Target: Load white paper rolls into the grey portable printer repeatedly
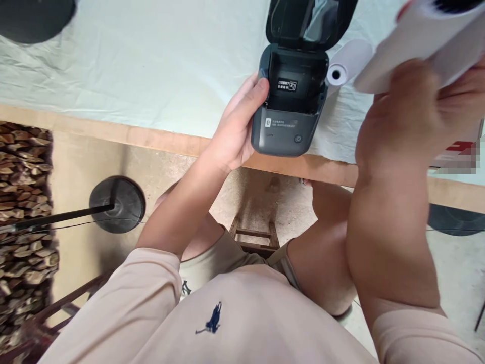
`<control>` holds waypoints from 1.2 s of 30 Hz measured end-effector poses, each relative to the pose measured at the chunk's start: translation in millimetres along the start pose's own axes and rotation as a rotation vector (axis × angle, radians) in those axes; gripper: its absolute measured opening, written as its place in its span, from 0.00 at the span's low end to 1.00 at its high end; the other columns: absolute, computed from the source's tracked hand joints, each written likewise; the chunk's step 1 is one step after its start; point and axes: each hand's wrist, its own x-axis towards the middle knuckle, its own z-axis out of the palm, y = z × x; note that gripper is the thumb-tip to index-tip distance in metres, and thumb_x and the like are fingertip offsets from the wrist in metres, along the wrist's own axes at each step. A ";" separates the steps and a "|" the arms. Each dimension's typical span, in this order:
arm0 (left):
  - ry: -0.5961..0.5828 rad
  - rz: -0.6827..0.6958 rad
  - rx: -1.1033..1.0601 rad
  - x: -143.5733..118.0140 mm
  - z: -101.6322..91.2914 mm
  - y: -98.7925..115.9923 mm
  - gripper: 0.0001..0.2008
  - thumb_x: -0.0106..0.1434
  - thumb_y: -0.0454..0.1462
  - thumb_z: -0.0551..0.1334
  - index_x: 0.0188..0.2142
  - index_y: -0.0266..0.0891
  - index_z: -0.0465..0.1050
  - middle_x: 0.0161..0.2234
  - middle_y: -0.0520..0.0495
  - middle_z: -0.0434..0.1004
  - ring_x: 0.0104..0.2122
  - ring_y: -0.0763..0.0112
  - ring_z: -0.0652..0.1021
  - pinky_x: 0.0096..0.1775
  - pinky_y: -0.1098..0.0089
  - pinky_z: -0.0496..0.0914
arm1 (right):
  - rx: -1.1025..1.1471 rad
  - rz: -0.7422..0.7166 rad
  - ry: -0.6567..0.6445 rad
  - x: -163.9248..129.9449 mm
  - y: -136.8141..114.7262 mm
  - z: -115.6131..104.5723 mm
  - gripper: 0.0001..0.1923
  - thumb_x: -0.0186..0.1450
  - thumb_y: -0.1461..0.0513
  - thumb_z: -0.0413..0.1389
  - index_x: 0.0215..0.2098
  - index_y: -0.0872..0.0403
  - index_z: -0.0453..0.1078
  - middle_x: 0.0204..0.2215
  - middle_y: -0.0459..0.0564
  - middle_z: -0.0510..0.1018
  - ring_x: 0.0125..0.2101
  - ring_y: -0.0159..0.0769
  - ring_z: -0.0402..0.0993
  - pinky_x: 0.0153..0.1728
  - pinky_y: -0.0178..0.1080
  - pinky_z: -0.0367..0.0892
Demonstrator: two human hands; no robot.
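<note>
Hands: left (235,126) steadies one printer (290,101); right (413,116) lifts one box (420,35).

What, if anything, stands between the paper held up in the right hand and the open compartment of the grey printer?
Nothing visible does. The printer sits at the table edge, steadied by the left hand, lid tipped back and compartment bare. The right hand holds blurred white paper up to the right. A paper roll lies beside the printer, not across the opening.
</note>
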 end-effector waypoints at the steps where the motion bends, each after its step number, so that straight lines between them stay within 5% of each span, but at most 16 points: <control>1: -0.021 0.025 0.019 -0.8 1.1 -0.3 0.14 0.70 0.37 0.52 0.44 0.39 0.76 0.44 0.49 0.80 0.63 0.60 0.71 0.59 0.61 0.73 | -0.034 -0.140 -0.009 0.4 -12.0 7.4 0.20 0.63 0.61 0.55 0.53 0.37 0.70 0.51 0.33 0.74 0.56 0.36 0.71 0.62 0.42 0.62; 3: -0.063 0.060 0.071 -2.6 3.1 -0.4 0.14 0.70 0.35 0.51 0.40 0.40 0.77 0.45 0.49 0.80 0.64 0.59 0.70 0.60 0.62 0.72 | -0.165 -0.286 -0.116 0.0 -28.5 20.2 0.23 0.61 0.63 0.55 0.55 0.44 0.70 0.50 0.39 0.76 0.53 0.36 0.74 0.57 0.41 0.68; 5: -0.079 0.063 0.117 -4.3 4.6 0.6 0.14 0.70 0.35 0.52 0.40 0.42 0.77 0.46 0.48 0.81 0.65 0.58 0.69 0.61 0.64 0.72 | -0.375 -0.285 -0.226 -1.1 -34.9 28.8 0.24 0.59 0.65 0.55 0.54 0.49 0.69 0.48 0.44 0.78 0.48 0.36 0.77 0.50 0.41 0.73; 10: -0.009 -0.002 0.088 -5.6 4.2 4.6 0.15 0.70 0.31 0.50 0.44 0.38 0.76 0.48 0.53 0.78 0.67 0.60 0.65 0.61 0.64 0.70 | -0.670 -0.219 -0.213 -2.2 -32.2 34.0 0.12 0.59 0.63 0.54 0.42 0.50 0.72 0.41 0.44 0.80 0.42 0.38 0.79 0.43 0.44 0.73; 14: -0.020 0.010 0.077 -3.6 2.0 3.8 0.14 0.71 0.34 0.50 0.47 0.36 0.74 0.46 0.53 0.77 0.64 0.60 0.70 0.59 0.61 0.72 | -0.548 -0.309 -0.150 -2.6 -32.0 33.4 0.09 0.64 0.61 0.52 0.39 0.53 0.74 0.37 0.49 0.77 0.40 0.32 0.77 0.39 0.38 0.71; 17: -0.024 0.016 0.057 -3.2 6.0 1.2 0.14 0.71 0.38 0.50 0.46 0.40 0.74 0.44 0.51 0.79 0.62 0.61 0.72 0.57 0.65 0.75 | -0.542 -0.353 -0.099 -7.2 -30.5 34.2 0.08 0.62 0.61 0.54 0.38 0.50 0.74 0.31 0.46 0.75 0.38 0.34 0.75 0.40 0.42 0.70; 23: 0.025 0.059 0.118 -8.2 12.6 -0.3 0.07 0.66 0.36 0.57 0.43 0.42 0.71 0.40 0.48 0.80 0.53 0.60 0.79 0.45 0.68 0.76 | -0.311 -0.352 -0.176 -21.4 -24.4 31.9 0.11 0.61 0.55 0.53 0.39 0.46 0.74 0.37 0.46 0.76 0.48 0.39 0.72 0.51 0.52 0.70; 27: -0.004 0.036 0.189 -12.0 9.8 -0.1 0.15 0.59 0.28 0.59 0.45 0.44 0.71 0.40 0.49 0.80 0.55 0.55 0.77 0.54 0.60 0.72 | -0.126 -0.173 0.016 -20.6 -23.3 32.8 0.15 0.65 0.53 0.50 0.45 0.47 0.73 0.42 0.49 0.71 0.49 0.37 0.70 0.49 0.47 0.71; 31: 0.032 -0.003 0.238 -14.2 11.6 0.0 0.26 0.57 0.26 0.56 0.52 0.48 0.70 0.45 0.48 0.79 0.54 0.55 0.76 0.59 0.59 0.68 | 0.208 -0.064 0.142 -7.8 -15.6 48.8 0.18 0.65 0.52 0.51 0.53 0.38 0.61 0.48 0.40 0.69 0.62 0.34 0.63 0.60 0.43 0.66; 34: 0.001 -0.011 0.303 -13.5 9.9 1.4 0.28 0.54 0.25 0.58 0.53 0.45 0.70 0.43 0.48 0.79 0.45 0.60 0.78 0.57 0.56 0.70 | 0.388 0.028 0.152 -1.7 -17.3 60.2 0.23 0.62 0.52 0.44 0.55 0.43 0.49 0.39 0.45 0.69 0.51 0.35 0.72 0.44 0.42 0.72; 36: -0.021 0.004 0.328 -12.9 7.5 2.2 0.26 0.53 0.24 0.59 0.51 0.43 0.72 0.39 0.50 0.77 0.40 0.66 0.77 0.55 0.58 0.71 | 0.343 0.175 0.110 -3.6 -24.5 60.5 0.22 0.63 0.53 0.40 0.55 0.43 0.47 0.43 0.46 0.70 0.50 0.35 0.73 0.43 0.43 0.72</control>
